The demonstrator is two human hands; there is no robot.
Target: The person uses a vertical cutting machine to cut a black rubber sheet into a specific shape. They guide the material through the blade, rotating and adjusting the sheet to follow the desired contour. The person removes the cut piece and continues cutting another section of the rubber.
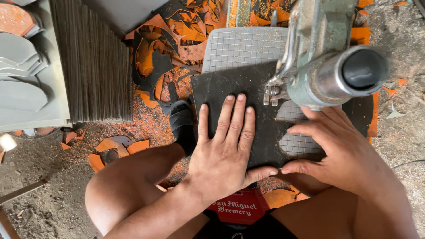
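now both hands lie flat on the black sheet: left hand spread, right hand beside the blade.

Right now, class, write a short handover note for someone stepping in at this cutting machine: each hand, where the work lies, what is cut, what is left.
Left hand: flat, palm down, pressing the dark rubber sheet onto the grey gridded machine table.
Right hand: spread on the sheet's right side, below the green metal machine head.
Sheet: lies under the blade guide.
Done: a curved piece is already cut away near the right hand, baring the grid.
Left: most of the sheet is uncut.
Around: orange and black offcuts on the floor, stacked grey sheets to the left.
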